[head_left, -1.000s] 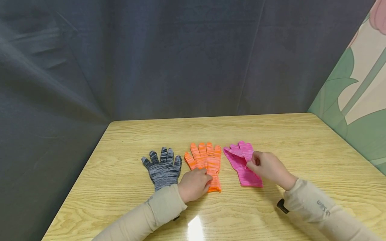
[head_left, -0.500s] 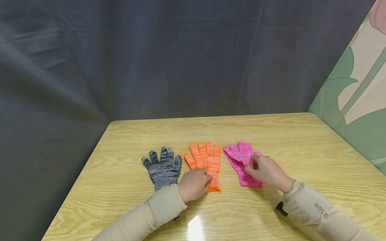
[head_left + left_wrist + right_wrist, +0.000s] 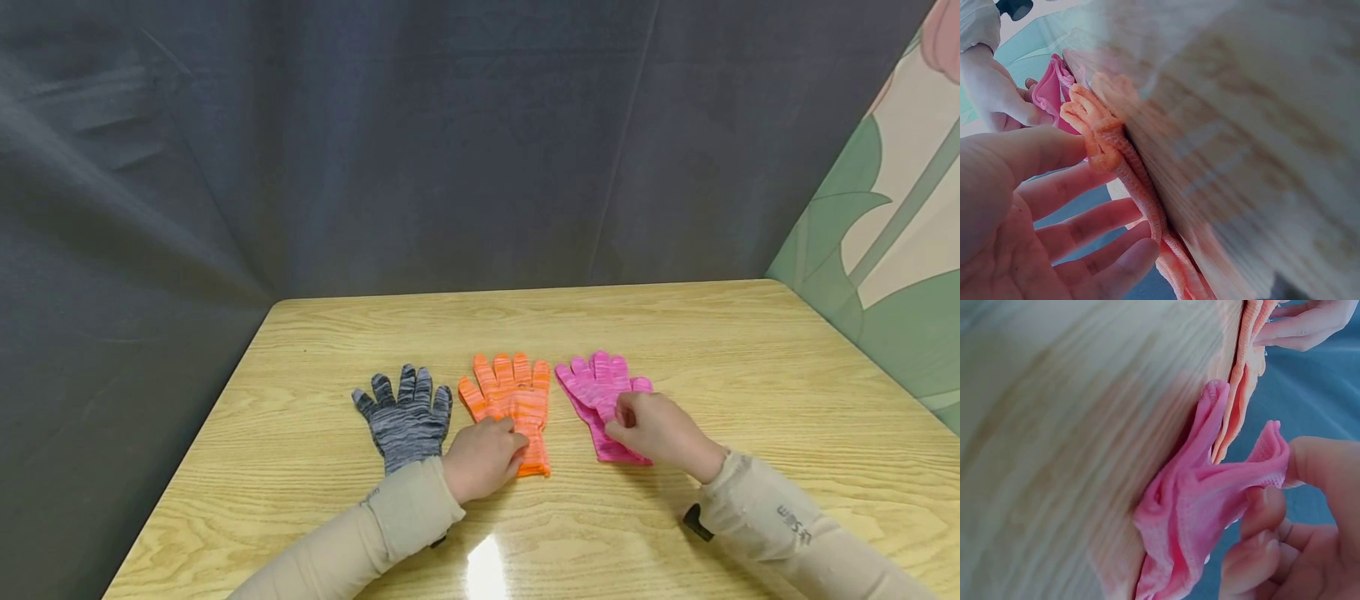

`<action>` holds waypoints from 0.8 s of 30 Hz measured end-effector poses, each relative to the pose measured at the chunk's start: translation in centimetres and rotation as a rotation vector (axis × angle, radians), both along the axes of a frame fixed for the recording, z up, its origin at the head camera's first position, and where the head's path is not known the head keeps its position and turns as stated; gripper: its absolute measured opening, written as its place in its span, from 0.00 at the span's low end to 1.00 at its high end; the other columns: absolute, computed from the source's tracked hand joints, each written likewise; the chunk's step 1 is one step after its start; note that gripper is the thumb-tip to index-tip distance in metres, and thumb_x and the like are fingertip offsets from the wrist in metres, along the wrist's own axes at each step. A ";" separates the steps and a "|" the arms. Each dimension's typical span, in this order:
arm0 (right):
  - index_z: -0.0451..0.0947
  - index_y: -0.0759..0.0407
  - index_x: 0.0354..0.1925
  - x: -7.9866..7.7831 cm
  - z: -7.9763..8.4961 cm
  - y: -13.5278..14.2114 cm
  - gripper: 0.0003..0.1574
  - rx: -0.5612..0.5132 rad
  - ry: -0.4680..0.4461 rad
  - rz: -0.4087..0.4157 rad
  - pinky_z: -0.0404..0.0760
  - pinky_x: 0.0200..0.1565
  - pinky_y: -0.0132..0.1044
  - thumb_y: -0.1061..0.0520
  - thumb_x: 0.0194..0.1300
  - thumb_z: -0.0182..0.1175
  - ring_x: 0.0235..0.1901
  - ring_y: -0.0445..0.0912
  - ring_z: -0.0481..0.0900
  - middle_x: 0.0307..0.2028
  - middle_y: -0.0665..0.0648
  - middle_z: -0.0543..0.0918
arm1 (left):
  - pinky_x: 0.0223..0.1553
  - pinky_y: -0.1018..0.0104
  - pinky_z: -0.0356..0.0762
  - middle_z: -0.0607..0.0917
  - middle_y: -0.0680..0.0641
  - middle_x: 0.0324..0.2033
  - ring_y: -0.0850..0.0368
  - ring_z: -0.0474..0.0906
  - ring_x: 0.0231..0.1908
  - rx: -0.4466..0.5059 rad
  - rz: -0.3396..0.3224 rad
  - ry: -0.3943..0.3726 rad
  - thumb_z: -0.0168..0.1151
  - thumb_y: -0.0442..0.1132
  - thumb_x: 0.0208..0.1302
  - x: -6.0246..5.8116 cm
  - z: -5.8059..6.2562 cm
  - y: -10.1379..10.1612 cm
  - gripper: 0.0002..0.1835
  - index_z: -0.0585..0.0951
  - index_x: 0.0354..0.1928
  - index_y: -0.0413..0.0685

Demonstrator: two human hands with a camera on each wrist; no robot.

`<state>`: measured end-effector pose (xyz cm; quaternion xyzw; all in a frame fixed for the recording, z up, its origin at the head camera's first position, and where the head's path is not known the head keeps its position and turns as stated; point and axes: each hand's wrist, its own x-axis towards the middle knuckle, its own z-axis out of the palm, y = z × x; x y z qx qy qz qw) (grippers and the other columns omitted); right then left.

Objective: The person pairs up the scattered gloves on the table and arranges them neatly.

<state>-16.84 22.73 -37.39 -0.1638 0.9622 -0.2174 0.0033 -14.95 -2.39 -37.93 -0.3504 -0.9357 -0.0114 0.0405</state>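
In the head view, my right hand [image 3: 660, 429] pinches the cuff edge of the upper pink knit glove [image 3: 596, 383] between thumb and fingertips. That cuff is lifted off a second pink glove [image 3: 618, 452] lying beneath; the right wrist view shows the raised pink fabric [image 3: 1210, 494] at the fingertips. My left hand [image 3: 483, 458] rests on the lower part of the orange knit glove [image 3: 517, 404], its fingers nearly straight in the left wrist view, touching the orange fabric [image 3: 1138, 187]. Left of it lies a grey-black knit glove [image 3: 408, 425], its cuff hidden by my left forearm.
The gloves lie in a row on a wood-grain table [image 3: 337, 533], fingers pointing to the far edge. A dark cloth [image 3: 450, 150] hangs behind and at the left. A wall with a flower pattern [image 3: 900, 242] stands at the right.
My right hand has come slightly lower and nearer, bringing the upper pink glove's cuff down over the glove beneath. More of its fingers now show. The left hand has not moved.
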 end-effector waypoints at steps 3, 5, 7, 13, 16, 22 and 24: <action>0.66 0.54 0.18 -0.1 -0.1 0.0 0.13 0.006 -0.014 0.008 0.59 0.20 0.28 0.59 0.55 0.57 0.16 0.38 0.60 0.13 0.47 0.65 | 0.24 0.70 0.73 0.81 0.53 0.32 0.59 0.77 0.29 0.001 -0.001 0.003 0.60 0.44 0.62 0.0 0.0 0.0 0.07 0.84 0.40 0.56; 0.66 0.54 0.18 -0.1 -0.2 -0.1 0.13 0.010 -0.021 0.015 0.59 0.20 0.28 0.59 0.54 0.57 0.16 0.38 0.59 0.13 0.46 0.64 | 0.24 0.70 0.74 0.81 0.53 0.32 0.59 0.77 0.29 0.000 -0.001 0.003 0.60 0.44 0.62 0.0 0.0 0.0 0.07 0.84 0.40 0.56; 0.66 0.54 0.17 -0.1 -0.3 -0.1 0.13 0.017 -0.022 0.022 0.59 0.20 0.28 0.59 0.54 0.58 0.16 0.38 0.59 0.13 0.46 0.64 | 0.24 0.70 0.74 0.82 0.53 0.32 0.59 0.77 0.30 -0.002 0.000 0.000 0.60 0.44 0.62 0.0 0.1 0.0 0.08 0.84 0.40 0.56; 0.67 0.54 0.18 0.1 -0.4 -0.3 0.14 0.017 -0.033 0.052 0.59 0.20 0.27 0.59 0.54 0.60 0.16 0.37 0.59 0.14 0.46 0.64 | 0.24 0.70 0.74 0.82 0.53 0.33 0.59 0.77 0.31 -0.009 0.011 -0.023 0.60 0.45 0.63 0.0 0.1 0.0 0.09 0.84 0.42 0.56; 0.67 0.55 0.18 0.1 -0.5 -0.4 0.15 0.019 -0.044 0.058 0.59 0.20 0.27 0.58 0.55 0.61 0.16 0.37 0.59 0.14 0.46 0.64 | 0.24 0.70 0.74 0.82 0.53 0.33 0.59 0.77 0.30 -0.010 0.012 -0.024 0.59 0.45 0.63 0.0 0.1 0.1 0.09 0.84 0.42 0.56; 0.66 0.54 0.18 0.0 -0.8 -0.4 0.17 0.037 -0.059 0.060 0.59 0.20 0.27 0.55 0.58 0.61 0.16 0.37 0.59 0.14 0.46 0.63 | 0.24 0.71 0.74 0.82 0.53 0.33 0.59 0.77 0.30 -0.012 0.009 -0.017 0.59 0.45 0.63 0.0 0.1 0.0 0.08 0.84 0.42 0.56; 0.65 0.54 0.18 -0.1 -0.9 -0.4 0.17 0.037 -0.060 0.063 0.59 0.20 0.27 0.55 0.58 0.61 0.16 0.37 0.59 0.14 0.46 0.63 | 0.24 0.71 0.74 0.82 0.53 0.33 0.59 0.77 0.31 -0.012 0.010 -0.018 0.59 0.45 0.63 0.0 0.1 0.0 0.09 0.84 0.42 0.56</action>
